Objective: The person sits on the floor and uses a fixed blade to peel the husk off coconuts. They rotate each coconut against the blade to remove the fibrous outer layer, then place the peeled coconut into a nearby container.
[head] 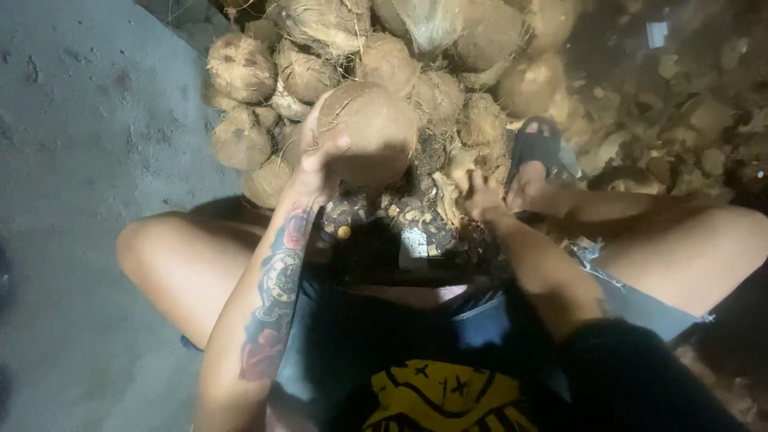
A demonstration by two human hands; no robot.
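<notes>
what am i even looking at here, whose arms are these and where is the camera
This is one picture from a camera worn on a person's head, looking down at their own body, so the arms coming up from the bottom are theirs. There is no machine here, only two bare hands. The person sits on a grey concrete floor with knees spread. The left hand, on the tattooed arm, holds a round brown coconut lifted up in front of them. The right hand is lower, down among bits of fibrous husk; what it grips, if anything, is too blurred to tell. Behind is a pile of coconuts, and a foot in a dark sandal rests against it.
</notes>
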